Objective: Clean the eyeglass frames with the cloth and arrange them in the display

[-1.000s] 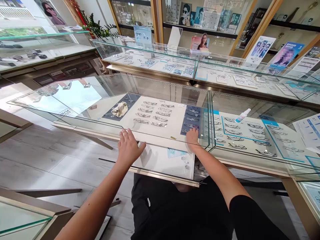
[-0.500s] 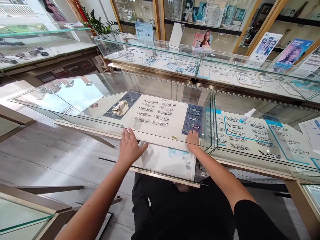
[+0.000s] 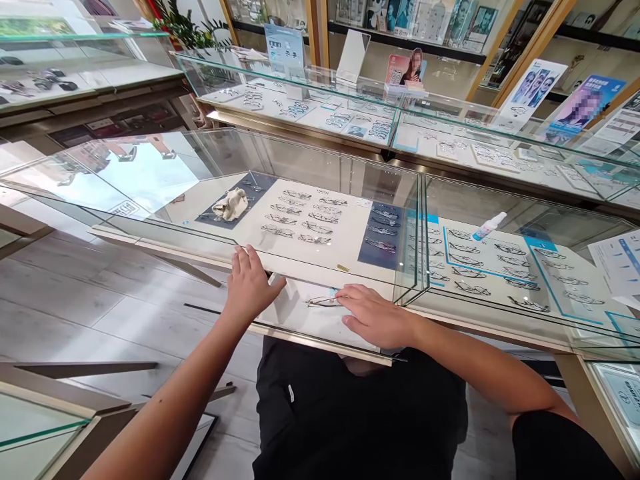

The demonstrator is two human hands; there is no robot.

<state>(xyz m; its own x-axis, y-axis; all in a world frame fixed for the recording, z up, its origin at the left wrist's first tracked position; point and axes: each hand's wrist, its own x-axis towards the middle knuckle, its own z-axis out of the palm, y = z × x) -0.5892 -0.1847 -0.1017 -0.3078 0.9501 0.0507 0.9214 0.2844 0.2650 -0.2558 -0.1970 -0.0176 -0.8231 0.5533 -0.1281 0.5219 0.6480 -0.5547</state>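
Observation:
My left hand point(image 3: 247, 285) lies flat and open on the front edge of the pulled-out white display tray point(image 3: 300, 320), just under the glass case point(image 3: 320, 167). My right hand point(image 3: 376, 317) rests low on the tray's front part with its fingers pointing left. Its fingertips are closed on the temple end of a thin metal pair of glasses point(image 3: 323, 302), which lies on the tray between my two hands. Rows of glasses point(image 3: 300, 223) sit further back on the tray, and a dark blue panel point(image 3: 383, 235) holds a few more.
A crumpled beige cloth point(image 3: 230, 204) lies at the tray's back left. The neighbouring case on the right holds more glasses and a small spray bottle point(image 3: 487, 227). More glass counters, posters and a plant stand behind. The floor is grey tile.
My right hand has come out from the blue panel inside the case to the tray's front, and a pair of glasses now lies at its fingertips. My left hand has hardly moved.

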